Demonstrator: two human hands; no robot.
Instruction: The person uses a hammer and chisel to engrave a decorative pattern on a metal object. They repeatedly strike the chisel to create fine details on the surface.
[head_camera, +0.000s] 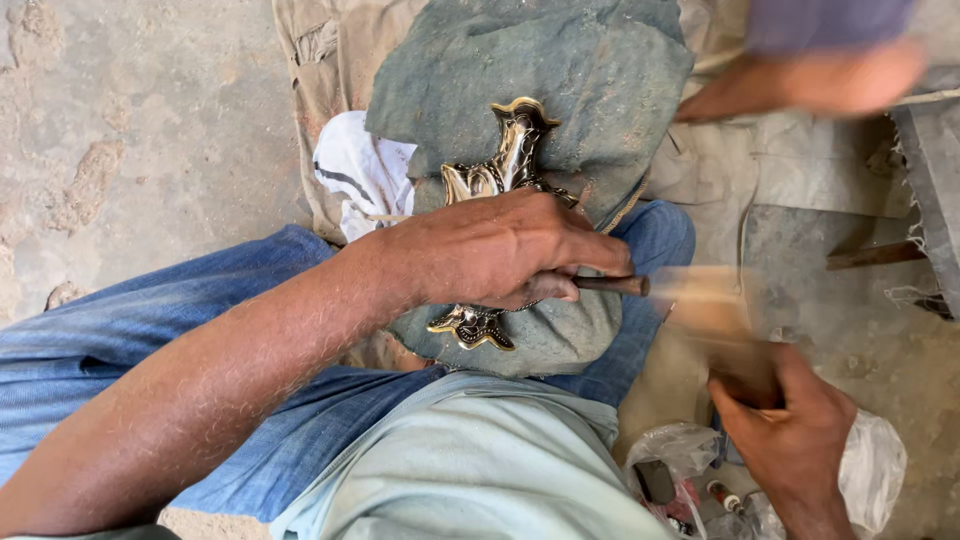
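While the left hand (500, 250) grips a chisel (612, 285), the brass ornament (505, 160) lies beneath it.

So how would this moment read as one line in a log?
left hand: holds dark punch on brass ornament | right hand: grips blurred mallet | ornament: on grey pad over lap

A thin chisel (610, 285) is gripped in the left hand (500, 250) over a brass ornament (505, 160) on green cloth (560, 70); a blurred wooden mallet (715, 320) is held in the right hand (790, 420).
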